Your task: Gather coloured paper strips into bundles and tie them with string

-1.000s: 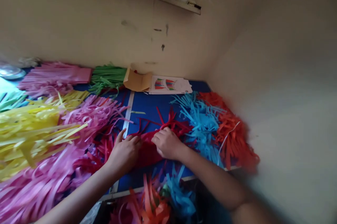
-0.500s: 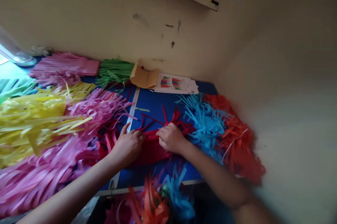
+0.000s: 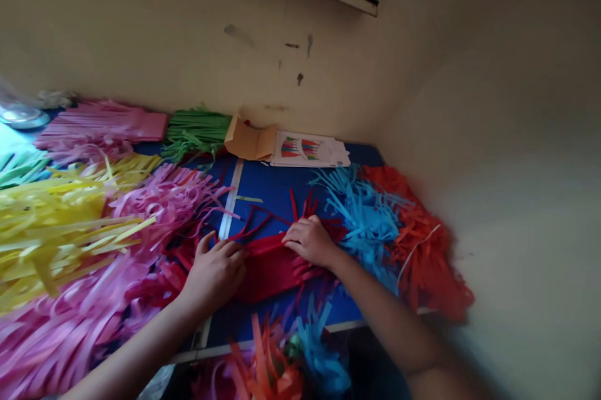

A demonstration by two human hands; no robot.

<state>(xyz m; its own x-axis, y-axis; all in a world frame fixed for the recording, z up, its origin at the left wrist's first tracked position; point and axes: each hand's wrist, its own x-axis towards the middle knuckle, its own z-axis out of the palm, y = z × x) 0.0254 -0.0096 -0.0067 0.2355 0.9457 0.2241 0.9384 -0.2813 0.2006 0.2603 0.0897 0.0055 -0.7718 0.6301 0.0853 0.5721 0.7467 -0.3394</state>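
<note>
A band of red fringed paper (image 3: 265, 270), likely tissue or crepe, lies across the blue table between my two hands. My left hand (image 3: 218, 270) rests on its left end, thumb lifted apart and fingers lying over the paper. At the upper right edge my right hand (image 3: 310, 240) has its fingers pressed together on the same paper. Loose red strips (image 3: 307, 203) stick out beyond the right hand. What lies under my left palm is hidden.
Blue fringe (image 3: 370, 221) and orange-red fringe (image 3: 429, 262) lie to the right. Yellow fringe (image 3: 56, 212) and pink fringe (image 3: 159, 200) cover the left. Green fringe (image 3: 200, 131), a tan paper piece (image 3: 251, 140) and a printed sheet (image 3: 310, 149) lie by the wall.
My left hand has slid left and slightly down along the red paper, baring more of its middle. My right hand stays near its upper edge. The view has shifted slightly.
</note>
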